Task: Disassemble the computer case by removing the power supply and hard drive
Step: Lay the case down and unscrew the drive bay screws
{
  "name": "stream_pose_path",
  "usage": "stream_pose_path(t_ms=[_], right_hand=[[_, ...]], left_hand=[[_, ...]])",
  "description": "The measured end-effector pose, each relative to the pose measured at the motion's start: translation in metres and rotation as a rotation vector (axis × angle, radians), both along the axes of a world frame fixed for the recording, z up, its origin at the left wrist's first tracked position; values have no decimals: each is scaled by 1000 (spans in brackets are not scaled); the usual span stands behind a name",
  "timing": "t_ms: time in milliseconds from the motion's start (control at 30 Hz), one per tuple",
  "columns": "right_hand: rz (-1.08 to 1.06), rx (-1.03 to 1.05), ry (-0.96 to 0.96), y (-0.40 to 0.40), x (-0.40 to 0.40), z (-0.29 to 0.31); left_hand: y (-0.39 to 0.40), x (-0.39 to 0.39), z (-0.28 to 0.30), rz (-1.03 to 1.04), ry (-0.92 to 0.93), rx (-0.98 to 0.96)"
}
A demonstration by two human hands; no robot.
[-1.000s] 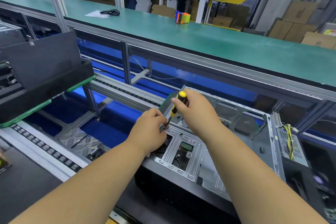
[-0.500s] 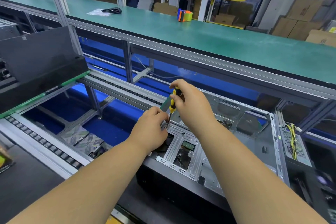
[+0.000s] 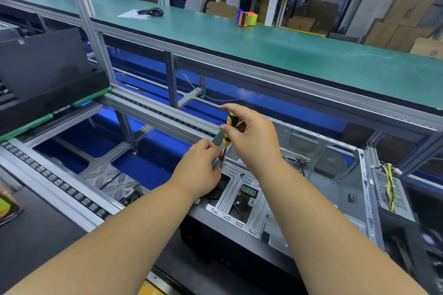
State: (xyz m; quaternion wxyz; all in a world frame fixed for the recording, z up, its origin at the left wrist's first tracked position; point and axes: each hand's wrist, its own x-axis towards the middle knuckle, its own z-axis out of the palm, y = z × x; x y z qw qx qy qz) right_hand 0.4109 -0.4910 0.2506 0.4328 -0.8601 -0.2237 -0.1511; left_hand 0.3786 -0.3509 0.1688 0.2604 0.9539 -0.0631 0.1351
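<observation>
An open grey computer case (image 3: 311, 175) lies on its side on the conveyor. My right hand (image 3: 254, 141) holds a yellow-and-black screwdriver (image 3: 229, 132) upright by its handle, fingers loosened around the top. Its tip stands on the silver drive bracket (image 3: 239, 189) at the case's left end. My left hand (image 3: 201, 167) pinches at the shaft's tip on the bracket's corner. A hard drive's green board (image 3: 249, 191) shows through the bracket. The power supply (image 3: 390, 191), with yellow wires, sits at the case's right end.
A black case panel (image 3: 45, 74) leans at the left on a green-edged pallet. The green shelf (image 3: 263, 40) above carries a tape dispenser (image 3: 247, 18) and a black cable (image 3: 151, 11). Roller rails (image 3: 60, 189) run along the conveyor, with blue floor below.
My right hand has shifted its grip on the screwdriver handle, fingers opening and re-placing as it turns. My left hand stays at the tip. The view has drifted slightly.
</observation>
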Motion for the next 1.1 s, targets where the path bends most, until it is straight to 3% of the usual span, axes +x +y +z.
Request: stream_pose_path(t_ms=[300,467,633,1100], right_hand=[[229,-9,167,-4,1,4],[224,15,197,-6,2,0],[113,12,11,1,4,1],[87,87,181,2,2,5]], left_hand=[[1,0,1,-9,12,-8],[0,-1,1,-7,13,-12],[0,-1,3,2,36,-23],[0,1,-1,17,5,17]])
